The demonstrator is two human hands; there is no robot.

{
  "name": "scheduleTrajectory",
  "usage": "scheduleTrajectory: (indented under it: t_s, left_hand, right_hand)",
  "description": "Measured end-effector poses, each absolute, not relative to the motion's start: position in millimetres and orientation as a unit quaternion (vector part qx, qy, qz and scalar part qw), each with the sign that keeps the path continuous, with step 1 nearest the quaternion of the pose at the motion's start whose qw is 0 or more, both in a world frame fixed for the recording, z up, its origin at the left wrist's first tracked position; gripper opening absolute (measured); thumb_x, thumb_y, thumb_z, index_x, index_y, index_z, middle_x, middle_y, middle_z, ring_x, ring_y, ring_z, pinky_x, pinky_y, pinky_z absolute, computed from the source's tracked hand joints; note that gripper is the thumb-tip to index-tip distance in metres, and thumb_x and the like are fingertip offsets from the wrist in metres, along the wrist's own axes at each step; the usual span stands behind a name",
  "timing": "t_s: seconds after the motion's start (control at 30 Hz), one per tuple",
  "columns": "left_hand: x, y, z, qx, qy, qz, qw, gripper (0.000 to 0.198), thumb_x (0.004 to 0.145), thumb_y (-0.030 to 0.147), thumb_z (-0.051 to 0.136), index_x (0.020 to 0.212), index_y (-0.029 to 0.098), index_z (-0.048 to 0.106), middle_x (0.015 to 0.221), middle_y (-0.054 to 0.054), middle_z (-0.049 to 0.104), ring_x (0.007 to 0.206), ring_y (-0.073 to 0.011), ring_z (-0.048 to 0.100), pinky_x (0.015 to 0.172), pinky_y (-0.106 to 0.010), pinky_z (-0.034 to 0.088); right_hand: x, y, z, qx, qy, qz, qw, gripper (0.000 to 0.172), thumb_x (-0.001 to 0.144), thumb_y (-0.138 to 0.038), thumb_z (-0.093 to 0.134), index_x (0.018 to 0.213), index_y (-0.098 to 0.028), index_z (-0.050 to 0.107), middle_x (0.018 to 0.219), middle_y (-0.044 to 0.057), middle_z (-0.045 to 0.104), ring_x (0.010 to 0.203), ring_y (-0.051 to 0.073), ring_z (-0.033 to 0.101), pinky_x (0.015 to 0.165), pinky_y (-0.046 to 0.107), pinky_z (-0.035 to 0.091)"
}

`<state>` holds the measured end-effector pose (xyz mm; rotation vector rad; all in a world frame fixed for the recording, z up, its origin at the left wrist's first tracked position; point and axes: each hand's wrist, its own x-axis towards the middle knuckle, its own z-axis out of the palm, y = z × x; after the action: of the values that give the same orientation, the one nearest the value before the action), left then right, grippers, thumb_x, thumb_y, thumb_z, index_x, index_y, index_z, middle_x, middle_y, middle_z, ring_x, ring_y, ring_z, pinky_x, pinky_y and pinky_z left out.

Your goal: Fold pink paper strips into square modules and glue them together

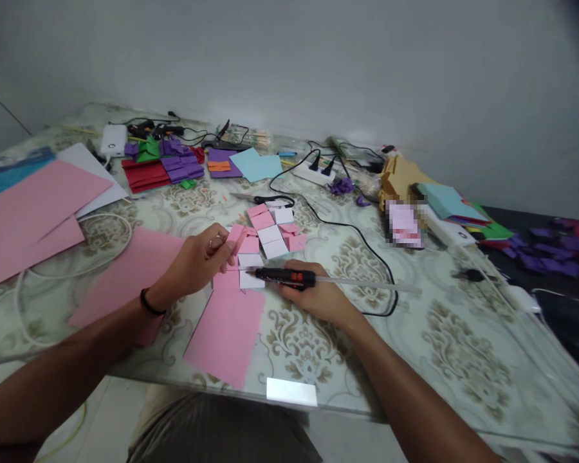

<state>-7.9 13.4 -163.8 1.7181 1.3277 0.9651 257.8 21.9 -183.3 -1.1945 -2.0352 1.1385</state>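
My left hand [210,249] pinches a small folded pink paper piece [236,240] between thumb and fingers. In my right hand [313,292] is a black glue gun [287,277] with a long clear glue stick [361,283] out of its back. Its tip points left, over a white paper square [251,279]; whether it touches the paper I cannot tell. Around both hands lie several small folded pink and white pieces, among them a white one [273,242]. A pink sheet [229,334] lies just below them, near the table's front edge.
Scissors [265,199] lie behind the pieces. A power strip [313,172] with a black cord running right stands farther back. Large pink sheets [33,212] cover the left side. Folded purple pieces [181,167] sit at the back; a stack of coloured paper [451,202] is at right.
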Motion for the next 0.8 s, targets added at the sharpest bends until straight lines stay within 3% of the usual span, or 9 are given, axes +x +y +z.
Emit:
scheduleTrajectory:
  t_s: [0.8]
  left_hand:
    - [-7.7,13.4,-162.9,0.665,0.519,0.382,0.378,0.017,0.1,0.032,0.056,0.088,0.022,0.051,0.069,0.0,0.073,0.058,-0.0143,0.067,0.057,-0.027,0.051]
  right_hand:
    - [275.8,29.5,-181.9,-0.459,-0.729,0.442,0.25,0.006,0.077,-0.021,0.07,0.075,-0.02,0.064,0.063,-0.004,0.057,0.056,0.012,0.043,0.053,0.025,0.037]
